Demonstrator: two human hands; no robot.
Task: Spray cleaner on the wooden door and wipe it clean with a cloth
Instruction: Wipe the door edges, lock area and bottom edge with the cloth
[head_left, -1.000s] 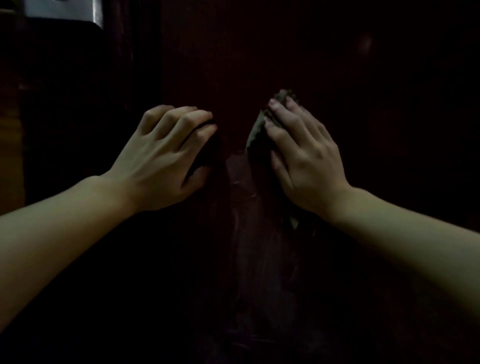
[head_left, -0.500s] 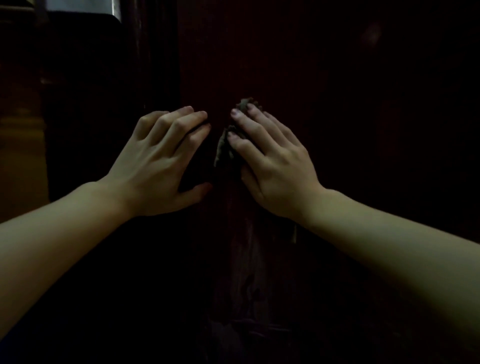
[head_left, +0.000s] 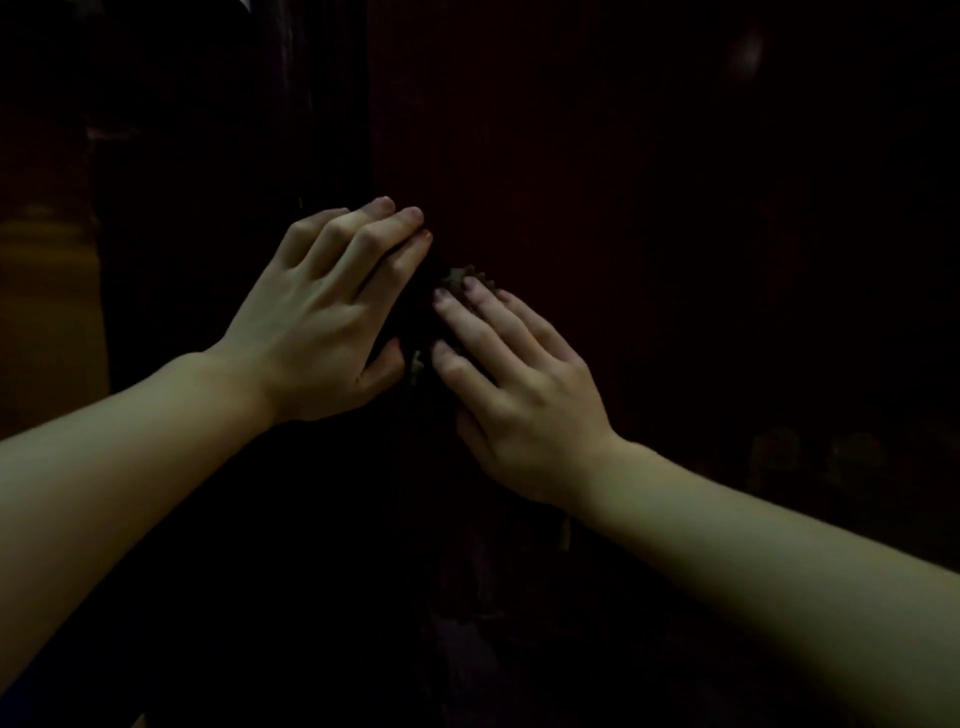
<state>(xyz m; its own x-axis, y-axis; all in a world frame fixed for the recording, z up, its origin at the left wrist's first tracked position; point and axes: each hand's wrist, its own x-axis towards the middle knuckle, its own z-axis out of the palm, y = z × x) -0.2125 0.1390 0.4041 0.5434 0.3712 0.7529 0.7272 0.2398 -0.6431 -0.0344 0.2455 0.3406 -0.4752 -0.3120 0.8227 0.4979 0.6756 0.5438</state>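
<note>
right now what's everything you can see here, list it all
wooden door: one, very dark reddish brown, fills most of the view
cloth: one, dull grey-brown, pressed to the door under the right fingers, mostly hidden
dim yellowish surface: one, far left edge, too dark to identify
left hand: one, bare, on the door beside the cloth, fingers bent
right hand: one, bare, flat over the cloth

Very dim and underexposed: only the hands (head_left: 415, 343) and forearms catch weak frontal light, with a greenish cast. The door (head_left: 649, 208) sinks into near-black; a faint sheen shows upper right. Soft, noisy detail, perhaps slight motion blur.
</note>
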